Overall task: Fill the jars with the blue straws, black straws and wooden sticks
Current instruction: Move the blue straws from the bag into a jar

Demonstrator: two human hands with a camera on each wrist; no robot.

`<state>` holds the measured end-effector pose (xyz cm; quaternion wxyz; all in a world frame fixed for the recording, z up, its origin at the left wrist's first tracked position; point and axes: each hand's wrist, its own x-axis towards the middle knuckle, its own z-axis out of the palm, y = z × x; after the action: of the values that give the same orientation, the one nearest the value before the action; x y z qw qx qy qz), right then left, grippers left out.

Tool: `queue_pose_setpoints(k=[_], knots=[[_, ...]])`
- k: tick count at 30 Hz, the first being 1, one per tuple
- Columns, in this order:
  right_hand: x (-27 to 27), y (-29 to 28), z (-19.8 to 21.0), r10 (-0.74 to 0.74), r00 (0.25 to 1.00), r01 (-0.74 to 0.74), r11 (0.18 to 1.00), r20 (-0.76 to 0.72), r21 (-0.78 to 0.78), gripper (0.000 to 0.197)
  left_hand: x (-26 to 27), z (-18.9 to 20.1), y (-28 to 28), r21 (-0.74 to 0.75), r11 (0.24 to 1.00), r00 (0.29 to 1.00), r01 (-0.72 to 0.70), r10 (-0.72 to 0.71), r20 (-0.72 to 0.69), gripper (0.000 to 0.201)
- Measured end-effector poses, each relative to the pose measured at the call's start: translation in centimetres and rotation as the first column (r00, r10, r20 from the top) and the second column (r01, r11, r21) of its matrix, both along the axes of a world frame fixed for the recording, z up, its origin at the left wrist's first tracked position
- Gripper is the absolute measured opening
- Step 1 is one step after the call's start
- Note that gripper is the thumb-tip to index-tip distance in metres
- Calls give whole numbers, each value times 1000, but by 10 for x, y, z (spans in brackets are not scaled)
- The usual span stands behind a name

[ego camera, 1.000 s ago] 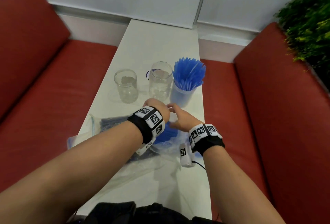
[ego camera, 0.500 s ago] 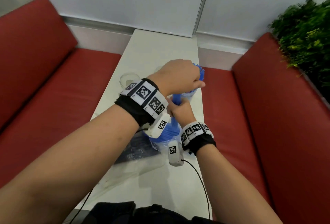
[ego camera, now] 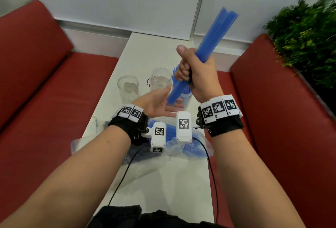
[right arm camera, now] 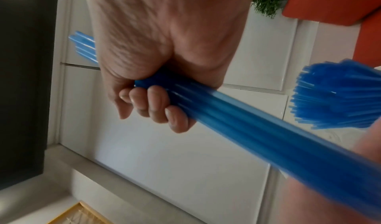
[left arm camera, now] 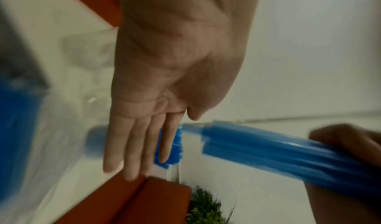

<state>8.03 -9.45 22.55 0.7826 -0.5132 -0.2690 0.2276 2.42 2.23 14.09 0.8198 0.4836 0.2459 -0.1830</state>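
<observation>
Left seat: a red bench cushion [ego camera: 45, 75] runs along the left edge of the white table [ego camera: 163, 182].
Empty jar, left: a clear glass jar [ego camera: 128, 87] stands upright near the table's left edge, toward the far end.
Empty jar, middle: a second clear jar [ego camera: 161, 79] stands upright just right of the first, apart from it.
Left hand: the left hand [ego camera: 158, 103] is held palm up above the table, in front of the two jars, fingers straight and together, gripping nothing. The left wrist view shows the same flat palm [left arm camera: 175, 68] with fingers [left arm camera: 132, 146] extended.
Held bundle: a bundle of blue straws [ego camera: 205, 53] tilts from lower left to upper right; its lower end sits at the left palm, though whether it touches cannot be told.
Right hand: the right hand [ego camera: 196, 72] is clenched around the middle of the bundle, thumb up; in the right wrist view its fingers [right arm camera: 156, 107] curl fully round the straws [right arm camera: 257, 133].
Filled jar: behind the right hand, near the table's right edge, a jar of blue straws [ego camera: 181, 89] is mostly hidden.
Near end: clear plastic bags [ego camera: 192, 147] with more blue straws lie across the table under both wrists.
Right seat: a second red cushion [ego camera: 281, 109], with a green plant [ego camera: 305, 33] beyond it.
</observation>
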Motion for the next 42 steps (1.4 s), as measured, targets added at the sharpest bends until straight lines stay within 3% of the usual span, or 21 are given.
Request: queue_pose_setpoints(k=[2, 4, 8, 13, 16, 20, 24, 29, 33, 38, 40, 42], knots=[[-5, 2, -2, 5, 1000, -5, 1000, 4, -14, 49, -1, -6, -6, -355, 934, 999, -40, 40, -7, 62], [-11, 2, -7, -1, 1000, 1, 1000, -2, -31, 49, 1, -2, -8, -573, 816, 996, -73, 89, -1, 53], [-14, 1, -12, -15, 1000, 15, 1000, -17, -20, 49, 4, 10, -15, -595, 803, 992, -7, 82, 99, 33], [-12, -1, -14, -69, 997, 70, 997, 24, -40, 50, 7, 12, -20, -602, 797, 997, -45, 72, 21, 27], [-10, -3, -21, -99, 995, 101, 992, 33, -77, 48, 11, 3, -17, -578, 816, 999, -32, 9, -42, 18], [1, -11, -23, -11, 991, 47, 962, 133, -271, 44, 12, -17, -12, -492, 870, 999, -17, -10, -51, 28], [20, -26, -9, 99, 985, -22, 881, 139, -472, 19, 9, -44, 0, -394, 916, 994, -74, 37, -101, 11], [46, -49, 17, 209, 974, -97, 720, 82, -687, 16, -2, -80, 10, -336, 938, 988, -85, 37, -147, 16], [49, -45, 23, 178, 975, -39, 722, 132, -690, 17, 9, -86, 16, -303, 944, 989, -133, 109, -96, 16], [67, -43, 42, 80, 961, 108, 773, 266, -625, 4, 36, -76, 31, -266, 896, 934, -354, 351, -61, 25], [78, -41, 51, -38, 936, 246, 783, 350, -572, 7, 40, -77, 38, -136, 905, 915, -404, 399, -60, 35], [89, -38, 56, -158, 898, 373, 768, 410, -520, 9, 41, -85, 42, 165, 914, 924, -370, 381, -39, 41]])
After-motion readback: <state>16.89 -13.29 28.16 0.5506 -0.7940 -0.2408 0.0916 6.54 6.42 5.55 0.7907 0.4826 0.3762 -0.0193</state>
